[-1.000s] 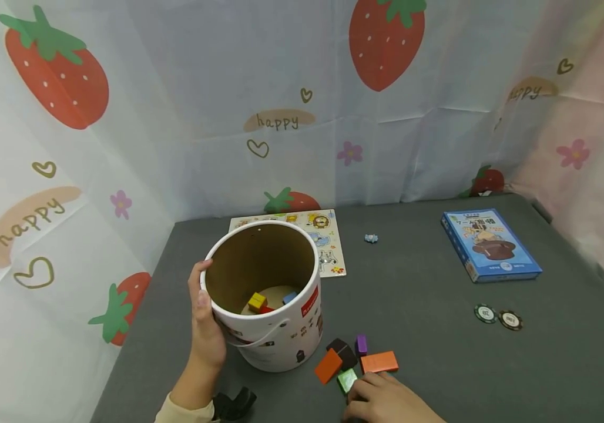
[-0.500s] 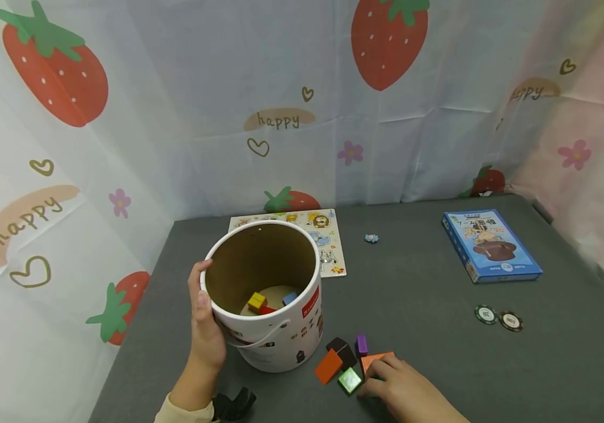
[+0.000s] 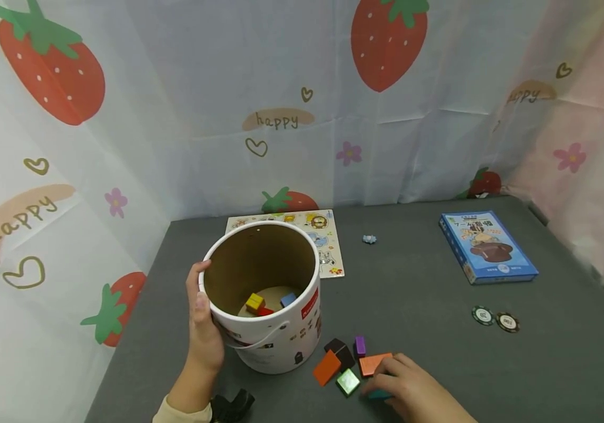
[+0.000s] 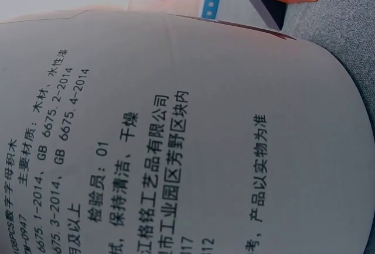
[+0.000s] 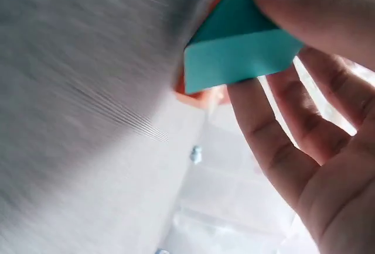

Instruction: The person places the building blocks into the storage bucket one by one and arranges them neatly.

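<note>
My left hand point(image 3: 205, 335) grips the left side of a white bucket point(image 3: 302, 346), its fingers reaching the rim. Inside the bucket lie a yellow block point(image 3: 255, 302), a red block point(image 3: 265, 311) and a blue block point(image 3: 288, 299). The bucket's printed wall point(image 4: 222, 148) fills most of the left wrist view. To the right, my right hand point(image 3: 413, 388) pinches a teal block point(image 5: 240, 58) between thumb and fingers, low over the table. Near its fingertips lie a green block point(image 3: 348, 382), two orange blocks point(image 3: 327, 368), a purple block point(image 3: 360, 346) and black pieces point(image 3: 340, 352).
Behind the bucket lies an animal picture board point(image 3: 328, 244). A small blue figure point(image 3: 369, 239), a blue box point(image 3: 488, 247) and two poker chips point(image 3: 507, 322) lie farther right. A black curved object point(image 3: 234, 405) sits by the left wrist. Printed cloth point(image 3: 201, 176) hangs behind the table.
My right hand has shifted slightly right, away from the green block, and a teal block now shows in its fingers. My left hand and the bucket stay in place.
</note>
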### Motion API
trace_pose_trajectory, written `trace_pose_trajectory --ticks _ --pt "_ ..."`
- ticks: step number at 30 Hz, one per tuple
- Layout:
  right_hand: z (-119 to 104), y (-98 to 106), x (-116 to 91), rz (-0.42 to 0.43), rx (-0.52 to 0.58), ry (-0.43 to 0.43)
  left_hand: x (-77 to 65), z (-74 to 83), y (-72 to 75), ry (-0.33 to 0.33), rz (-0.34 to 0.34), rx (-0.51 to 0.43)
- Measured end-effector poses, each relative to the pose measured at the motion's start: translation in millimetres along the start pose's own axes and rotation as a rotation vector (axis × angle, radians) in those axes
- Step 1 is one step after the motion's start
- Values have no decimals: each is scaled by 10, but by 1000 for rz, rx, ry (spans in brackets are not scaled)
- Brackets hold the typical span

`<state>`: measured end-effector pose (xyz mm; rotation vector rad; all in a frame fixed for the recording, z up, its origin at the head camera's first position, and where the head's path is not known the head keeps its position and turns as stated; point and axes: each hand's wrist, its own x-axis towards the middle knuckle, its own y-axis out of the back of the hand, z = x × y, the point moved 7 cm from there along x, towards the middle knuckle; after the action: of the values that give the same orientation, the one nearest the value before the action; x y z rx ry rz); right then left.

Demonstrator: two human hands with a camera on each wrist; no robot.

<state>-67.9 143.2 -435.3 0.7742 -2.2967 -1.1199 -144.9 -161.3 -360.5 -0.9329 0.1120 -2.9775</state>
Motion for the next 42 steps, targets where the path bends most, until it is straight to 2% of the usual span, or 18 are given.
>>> trace_pose_trajectory --ticks 2,6,8,11,15,17,20,24,28,34,42 --pt "-38 134 -6 70 8 32 0 5 5 -4 2 2" --pt "-146 473 4 278 -83 84 2 13 15 -9 7 -8" --pt "-193 624 22 355 -109 77 4 10 16 -7 5 -10" --pt "-272 813 97 426 -95 46 14 6 10 -4 -3 -7" --pt "-428 1032 314 498 -59 -1 31 22 21 0 -8 0" --pt "-542 1141 439 545 -44 19 38 26 24 4 -11 6" --pt "-754 1295 626 595 -42 96 41 25 20 11 -12 19" --pt "-1018 1430 897 588 -32 222 29 26 22 6 -10 39" --pt "-1135 1459 1213 520 -11 267 20 32 37 -2 -10 63" --pt "-1125 1404 1594 409 46 241 22 31 38 5 -18 85" --pt "-984 1264 1907 333 140 130 22 23 44 19 -16 85"
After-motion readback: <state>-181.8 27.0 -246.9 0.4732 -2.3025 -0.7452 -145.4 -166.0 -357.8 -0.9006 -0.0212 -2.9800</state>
